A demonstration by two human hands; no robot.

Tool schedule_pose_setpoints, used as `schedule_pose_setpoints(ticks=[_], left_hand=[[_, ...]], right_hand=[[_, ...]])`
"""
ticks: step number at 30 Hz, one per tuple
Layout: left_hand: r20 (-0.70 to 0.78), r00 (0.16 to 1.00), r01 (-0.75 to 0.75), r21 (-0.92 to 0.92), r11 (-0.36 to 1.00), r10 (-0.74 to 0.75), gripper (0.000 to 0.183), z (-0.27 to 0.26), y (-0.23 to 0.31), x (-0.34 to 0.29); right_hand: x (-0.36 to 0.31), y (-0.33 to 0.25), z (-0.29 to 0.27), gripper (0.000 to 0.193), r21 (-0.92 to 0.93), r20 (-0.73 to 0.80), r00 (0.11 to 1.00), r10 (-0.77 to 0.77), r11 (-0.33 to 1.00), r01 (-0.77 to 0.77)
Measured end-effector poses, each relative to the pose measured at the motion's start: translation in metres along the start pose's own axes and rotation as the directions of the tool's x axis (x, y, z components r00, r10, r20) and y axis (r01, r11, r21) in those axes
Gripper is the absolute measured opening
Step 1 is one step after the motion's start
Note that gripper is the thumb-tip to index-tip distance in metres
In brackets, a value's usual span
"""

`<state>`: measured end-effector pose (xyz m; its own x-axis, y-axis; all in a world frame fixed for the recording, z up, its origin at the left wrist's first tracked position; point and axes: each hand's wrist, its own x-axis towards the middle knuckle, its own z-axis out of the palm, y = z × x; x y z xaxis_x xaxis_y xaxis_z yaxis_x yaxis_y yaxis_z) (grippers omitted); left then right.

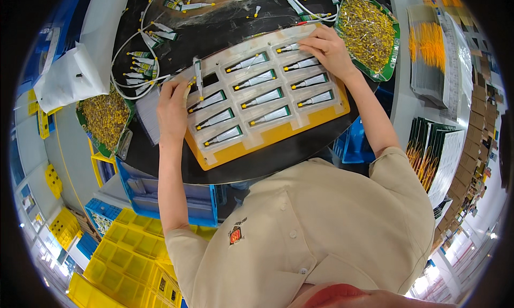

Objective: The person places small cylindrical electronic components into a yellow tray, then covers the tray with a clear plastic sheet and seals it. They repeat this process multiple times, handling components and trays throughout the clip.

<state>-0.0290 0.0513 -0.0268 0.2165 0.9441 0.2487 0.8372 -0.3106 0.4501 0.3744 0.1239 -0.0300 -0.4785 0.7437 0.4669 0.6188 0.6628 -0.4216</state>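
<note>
In front of me lies a whitish, film-covered tray on a yellow board. Small silver tubes with yellow caps and green ends sit in its slots; one slot at the upper left shows bare black. My left hand is at the tray's left edge, fingers pinched together near small yellow tips; what they hold is unclear. Beside those fingers a loose tube lies lengthwise over the tray's edge. At the upper right corner, my right hand has its fingers closed at the green end of a tube in its slot.
Green trays of yellow-headed pins stand to the right and of similar pins to the left. Loose tubes and a white cord lie on the black table. Yellow crates and a blue bin are below.
</note>
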Motion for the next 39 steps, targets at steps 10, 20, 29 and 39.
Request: schedule_pose_setpoints(ticks=[10,20,29,39], left_hand=[[-0.188,0.968,0.170,0.009,0.985,-0.165,0.024,-0.013,0.020,-0.007],[-0.058,0.997,0.041,0.015,0.999,-0.041,0.037,0.038,0.071,0.014],[0.190,0.944,-0.245,-0.147,0.958,0.271,0.027,0.001,0.019,0.012],[0.452,0.838,0.545,-0.694,0.470,-0.305,0.020,0.005,0.058,-0.023]], right_hand=[[-0.041,-0.002,-0.024,0.021,-0.011,0.045,0.999,0.004,1.000,-0.003],[-0.059,-0.041,-0.039,0.021,-0.030,0.016,0.999,0.044,0.999,-0.044],[0.033,-0.059,0.073,0.008,0.140,-0.013,0.998,-0.053,0.989,0.055],[-0.007,-0.117,0.028,0.033,-0.089,0.094,0.985,-0.143,0.984,0.152]])
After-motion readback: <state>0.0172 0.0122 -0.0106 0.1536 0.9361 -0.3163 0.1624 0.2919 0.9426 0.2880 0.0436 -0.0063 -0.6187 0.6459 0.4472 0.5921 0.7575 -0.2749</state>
